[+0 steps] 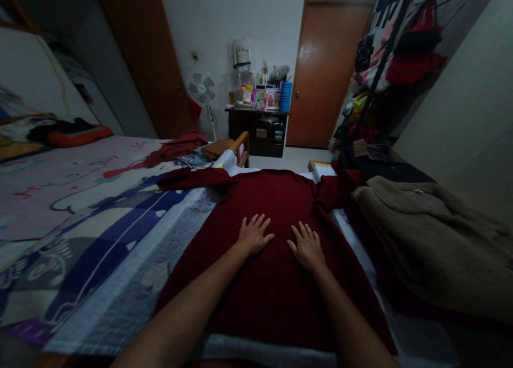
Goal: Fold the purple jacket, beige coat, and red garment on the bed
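A dark red long-sleeved sweater [272, 197] lies spread out flat before me, its neck end away from me and its hem near me. Its sleeves reach out to both sides. My left hand [255, 234] rests on the sweater left of its middle, fingers spread. To the right, my right hand [308, 245] lies palm down on the same cloth, its fingers also stretched out. Neither hand holds anything. Under the sweater is a pale, textured bed cover [132, 282].
On the right lie a folded brown coat [433, 234] and a dark garment [393, 162]. A patterned blanket [92, 234] covers the left side, with a reddish garment [176, 148] on it. Further back stand a fan [201, 88], a dark cabinet [240, 127] and a wooden door [332, 74].
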